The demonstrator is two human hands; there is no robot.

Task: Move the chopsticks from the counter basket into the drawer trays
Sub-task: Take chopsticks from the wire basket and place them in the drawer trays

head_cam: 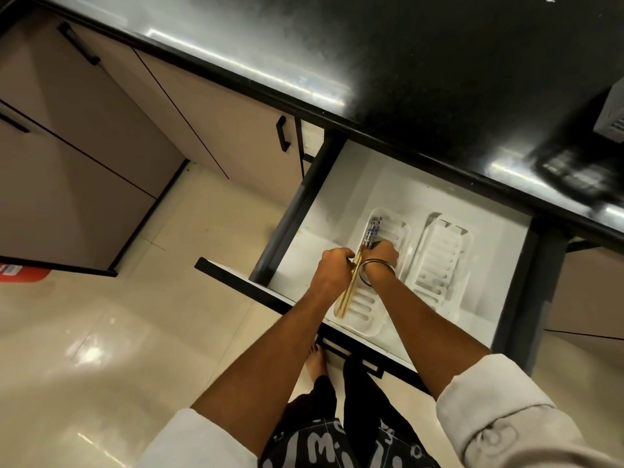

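Note:
The drawer (pixel 341 184) stands pulled out under the black counter and holds two white slotted trays side by side. A bundle of wooden chopsticks (pixel 351 288) with patterned blue-grey tops lies lengthwise along the left side of the left tray (pixel 368 319). My left hand (pixel 332 268) and my right hand (pixel 381 255) are both closed around the bundle near its middle, touching each other. A metal bangle circles my right wrist. The right tray (pixel 439 261) holds nothing. The counter basket (pixel 613 113) shows only as a grey slotted corner at the right edge.
The black counter (pixel 371 62) overhangs the drawer's back. Beige cabinet doors with black handles (pixel 283 133) run to the left. The drawer's black front panel (pixel 236 278) juts toward my legs. My bare foot (pixel 315 359) stands on the cream tile floor. A red item (pixel 20 273) lies at far left.

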